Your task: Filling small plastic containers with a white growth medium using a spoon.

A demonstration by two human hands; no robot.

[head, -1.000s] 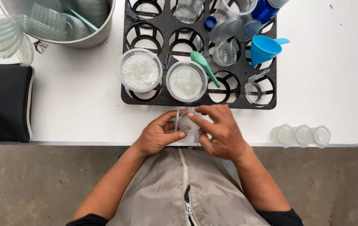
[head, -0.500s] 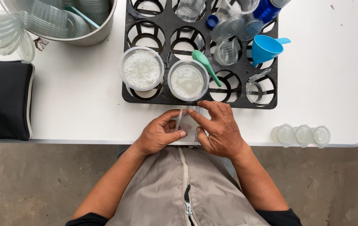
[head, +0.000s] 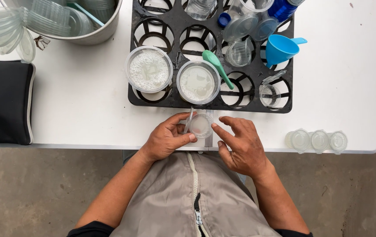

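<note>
At the counter's (head: pixel 87 127) near edge, the left hand (head: pixel 167 139) curled around a small clear cup (head: pixel 200 126), gripping it; the right hand (head: pixel 240 145) lay open, forefinger touching its rim. Beyond stood a black tray (head: pixel 175 94) holding two larger lidded tubs.

Small cup (head: pixel 200 125) between both hands, tray (head: pixel 177 98) behind, pouch (head: pixel 3 103) left.

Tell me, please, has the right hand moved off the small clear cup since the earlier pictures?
Yes: the right hand slid right, uncovering the small clear cup beside the black tray.
</note>
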